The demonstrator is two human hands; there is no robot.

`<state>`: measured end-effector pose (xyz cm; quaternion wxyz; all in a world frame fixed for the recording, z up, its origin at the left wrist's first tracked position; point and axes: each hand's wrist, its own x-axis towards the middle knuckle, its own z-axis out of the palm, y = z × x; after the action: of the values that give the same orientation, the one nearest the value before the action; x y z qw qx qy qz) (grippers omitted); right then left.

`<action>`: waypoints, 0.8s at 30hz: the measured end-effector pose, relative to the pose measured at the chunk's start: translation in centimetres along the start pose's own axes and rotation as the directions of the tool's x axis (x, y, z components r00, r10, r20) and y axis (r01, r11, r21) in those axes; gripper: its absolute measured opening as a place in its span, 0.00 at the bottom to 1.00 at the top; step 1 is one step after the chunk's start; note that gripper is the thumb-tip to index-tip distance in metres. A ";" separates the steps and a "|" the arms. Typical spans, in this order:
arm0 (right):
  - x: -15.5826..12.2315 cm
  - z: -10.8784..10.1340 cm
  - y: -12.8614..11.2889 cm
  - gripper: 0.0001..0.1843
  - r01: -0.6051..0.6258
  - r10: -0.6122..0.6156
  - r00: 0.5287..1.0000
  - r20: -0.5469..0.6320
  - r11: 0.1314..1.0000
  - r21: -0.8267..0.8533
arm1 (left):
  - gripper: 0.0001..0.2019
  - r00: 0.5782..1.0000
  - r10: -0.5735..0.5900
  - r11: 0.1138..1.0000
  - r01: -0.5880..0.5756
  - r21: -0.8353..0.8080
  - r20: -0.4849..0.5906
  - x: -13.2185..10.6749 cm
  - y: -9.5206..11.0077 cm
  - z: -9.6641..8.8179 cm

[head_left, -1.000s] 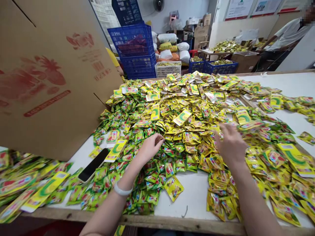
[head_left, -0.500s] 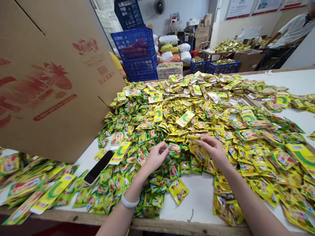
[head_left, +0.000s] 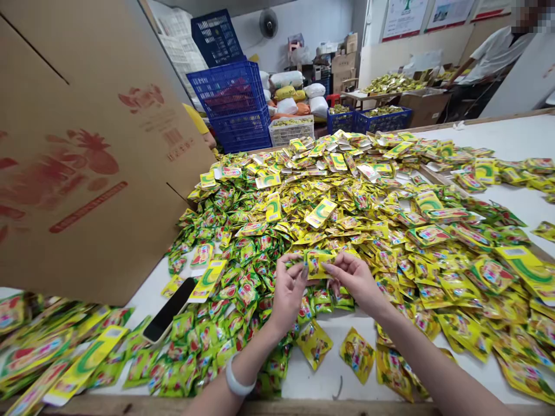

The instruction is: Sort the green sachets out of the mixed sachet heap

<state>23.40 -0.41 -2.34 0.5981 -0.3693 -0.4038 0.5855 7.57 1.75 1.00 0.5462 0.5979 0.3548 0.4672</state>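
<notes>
Two-handed hold on a small packet, centre of the frame. The left hand (head_left: 289,292) is closed on the left end of a yellow sachet (head_left: 315,263), thumb toward the viewer; the right hand (head_left: 353,281) is clamped on its right part, thumb across the printed face. The hands are near each other, with the packet spanning the gap, its broad face showing, in front of the heap. Whether a second packet lies behind it, an onlooker cannot tell.

Surroundings: green sachets (head_left: 243,245) are heaped left of the hands, and yellow sachets (head_left: 427,268) spread to the right. At lower centre, a left loose sachet (head_left: 314,345) and a right loose sachet (head_left: 358,354) lie apart from each other on the white tabletop (head_left: 323,381). A phone (head_left: 169,312) rests at lower left, just beside a yellow card pack (head_left: 208,281); a cardboard carton (head_left: 108,190) fills the upper left.

Points of good handling: a light grip, kept to the two ends, should suit the thin, glossy film best; hard pressure at the middle would probably crumple it. Matching the height of both thumbs should keep the packet level. Forearms are best held clear of the heaps, whose slick packets may slide if brushed.
</notes>
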 end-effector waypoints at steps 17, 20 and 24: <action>1.7 -3.3 -1.7 0.22 0.193 -0.210 0.920 -0.330 0.978 -0.084 | 0.34 0.971 0.066 0.543 -0.227 0.809 0.229 18.5 -1.3 4.0; 2.3 -4.5 -1.5 0.25 0.182 -0.207 0.918 -0.339 0.978 -0.103 | 0.38 0.972 -0.016 0.453 -0.203 0.868 0.236 21.1 -2.1 4.4; 2.2 -5.1 -2.3 0.23 0.234 -0.310 0.907 -0.284 0.933 -0.272 | 0.25 0.907 -0.183 0.520 -0.239 0.820 0.380 20.9 -0.9 1.9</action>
<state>29.00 1.90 -2.19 0.6849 -0.4668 -0.4140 0.3762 15.94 20.83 3.75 0.2372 0.8791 0.4007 0.1013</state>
